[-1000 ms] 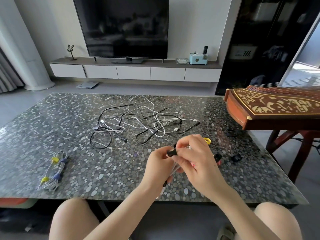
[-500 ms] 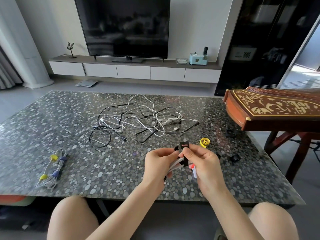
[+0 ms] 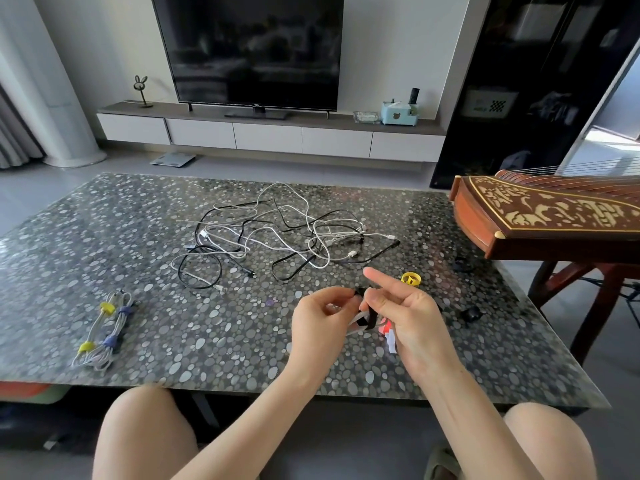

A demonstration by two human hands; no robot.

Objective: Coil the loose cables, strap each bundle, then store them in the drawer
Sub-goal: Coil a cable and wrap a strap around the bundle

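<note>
Since half a second ago the right hand (image 3: 405, 317) has lifted its forefinger straight, pointing toward the upper left of the frame. The black strap (image 3: 367, 318), which stood up as a small loop above the thumbs, is now drawn down across the coiled white cable (image 3: 354, 323). Both hands sit much where they were, low and right of centre, over the near part of the table (image 3: 104, 244).

The left hand (image 3: 317, 318) pinches the coil between thumb and curled fingers, so it has firm hold of the cable. The right hand's thumb and lower fingers are curled on the strap; only the forefinger is free. Fingers hide the strap's end, so I cannot tell how far it is closed.

The coil lies in the gap between the two hands. As far as the few visible strands show, its long axis slants from lower left to upper right, and the strap crosses it. The strap's upper end shows by the right thumb, so the right hand seems the nearer one to finish the wrap while the left steadies the coil.

The loose cables (image 3: 277, 237) lie tangled in the centre of the frame, beyond the hands. Two strapped bundles (image 3: 104, 330) rest at lower left. A yellow strap (image 3: 411, 279) lies just beyond the right hand.
</note>
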